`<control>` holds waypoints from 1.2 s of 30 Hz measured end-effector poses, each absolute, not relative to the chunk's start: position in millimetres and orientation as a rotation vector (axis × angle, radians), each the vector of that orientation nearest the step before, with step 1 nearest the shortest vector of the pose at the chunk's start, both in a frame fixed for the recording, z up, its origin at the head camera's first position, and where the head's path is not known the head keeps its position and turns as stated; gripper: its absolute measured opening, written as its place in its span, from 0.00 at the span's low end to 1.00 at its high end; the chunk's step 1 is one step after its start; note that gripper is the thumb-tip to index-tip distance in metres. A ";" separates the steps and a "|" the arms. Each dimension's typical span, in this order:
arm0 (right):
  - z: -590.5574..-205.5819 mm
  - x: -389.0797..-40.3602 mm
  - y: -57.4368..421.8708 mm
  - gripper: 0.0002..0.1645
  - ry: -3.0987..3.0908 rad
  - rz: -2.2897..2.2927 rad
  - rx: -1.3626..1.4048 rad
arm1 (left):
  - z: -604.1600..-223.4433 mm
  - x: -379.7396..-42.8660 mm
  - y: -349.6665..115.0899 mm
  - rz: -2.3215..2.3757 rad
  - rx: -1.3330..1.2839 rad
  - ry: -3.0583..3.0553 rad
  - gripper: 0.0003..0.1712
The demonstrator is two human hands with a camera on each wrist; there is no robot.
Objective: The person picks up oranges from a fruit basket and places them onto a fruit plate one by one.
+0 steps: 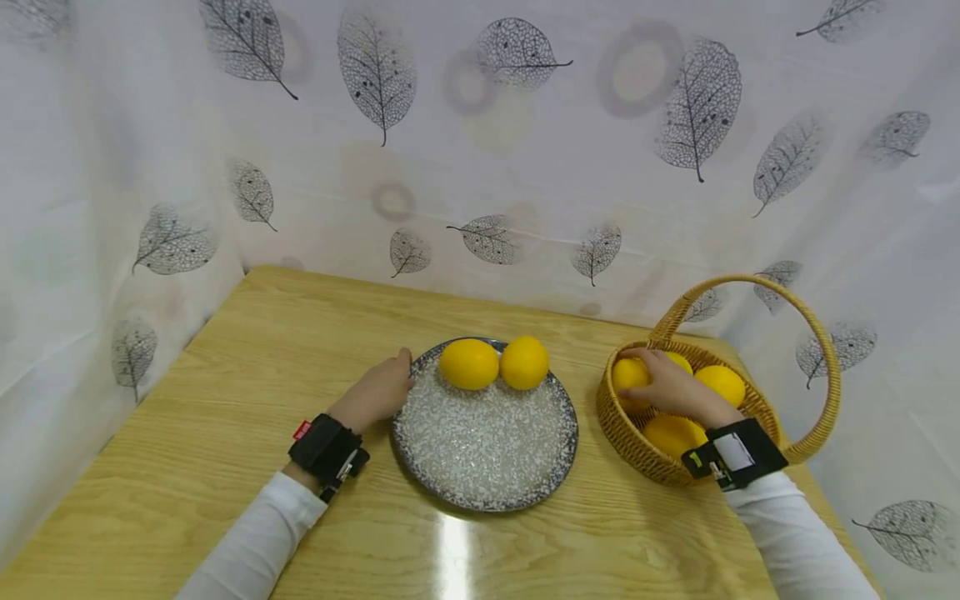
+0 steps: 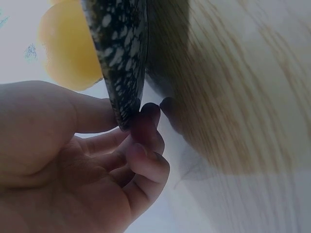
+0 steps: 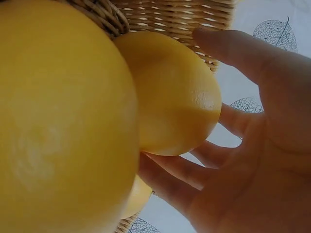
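Note:
My left hand (image 1: 377,390) pinches the left rim of a round speckled grey plate (image 1: 483,446) with a dark edge. In the left wrist view the thumb lies on the plate's upper side and curled fingers (image 2: 148,160) are at its underside. Two yellow lemons (image 1: 468,364) sit side by side near the plate's far rim. Over at the right, my right hand (image 1: 666,383) reaches into a wicker basket (image 1: 645,454) and holds a lemon (image 3: 170,97), thumb on one side and fingers round the other.
Several more lemons (image 1: 722,385) lie in the basket, one large and close (image 3: 63,121) in the right wrist view. The basket's tall arched handle (image 1: 825,367) rises on its right side. A leaf-patterned curtain (image 1: 480,150) bounds the wooden table (image 1: 247,400) at the back and sides.

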State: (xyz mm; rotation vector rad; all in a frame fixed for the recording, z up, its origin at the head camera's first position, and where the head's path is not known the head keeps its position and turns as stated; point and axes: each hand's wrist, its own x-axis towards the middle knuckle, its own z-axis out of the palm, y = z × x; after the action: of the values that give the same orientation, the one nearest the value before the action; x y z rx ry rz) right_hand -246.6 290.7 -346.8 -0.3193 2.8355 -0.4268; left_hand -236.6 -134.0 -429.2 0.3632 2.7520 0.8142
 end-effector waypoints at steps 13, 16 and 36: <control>-344.0 -243.7 292.0 0.44 2.714 -0.401 -0.344 | -426.2 -237.7 -133.3 0.782 0.375 2.778 0.32; -345.3 -243.2 292.8 0.44 2.702 -0.410 -0.379 | -426.3 -236.6 -133.3 0.785 0.376 2.777 0.32; -338.9 -240.8 294.3 0.45 2.626 -0.417 -0.377 | -427.2 -235.9 -133.6 0.809 0.338 2.755 0.33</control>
State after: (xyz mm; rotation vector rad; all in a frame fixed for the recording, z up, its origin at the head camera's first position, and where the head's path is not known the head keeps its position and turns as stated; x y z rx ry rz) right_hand -240.8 294.3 -338.9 -0.3768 2.6262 -0.4166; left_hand -235.9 -133.6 -427.2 0.3380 2.7552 0.8092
